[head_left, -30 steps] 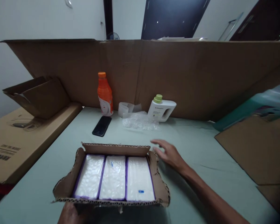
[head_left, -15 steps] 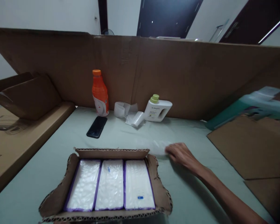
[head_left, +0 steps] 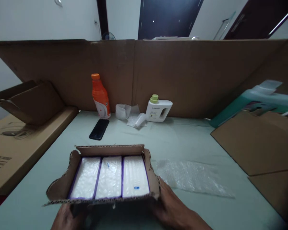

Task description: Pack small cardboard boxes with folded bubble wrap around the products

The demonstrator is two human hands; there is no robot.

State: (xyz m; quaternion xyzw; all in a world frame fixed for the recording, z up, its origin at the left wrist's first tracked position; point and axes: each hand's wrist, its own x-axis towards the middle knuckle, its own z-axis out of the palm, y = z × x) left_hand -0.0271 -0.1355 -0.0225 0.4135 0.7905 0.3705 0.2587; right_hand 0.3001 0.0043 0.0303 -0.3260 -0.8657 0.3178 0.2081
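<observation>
Cardboard tray (head_left: 62, 188) of three white packs (head_left: 109, 176): left hand (head_left: 66, 218) and right hand (head_left: 170, 207) are gripping its near corners; bubble wrap (head_left: 192, 177) is lying beside it on the tabletop (head_left: 182, 140).

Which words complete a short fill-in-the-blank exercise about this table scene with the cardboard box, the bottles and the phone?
1. The cardboard box holds ____ white packs side by side.
2. The tall bottle by the cardboard wall has an ____ cap.
3. The phone lies on the table in front of the ____ bottle.
4. The sheet of bubble wrap lies to the ____ of the box, which the left hand and right hand grip.

Missing words: three; orange; orange; right
</observation>
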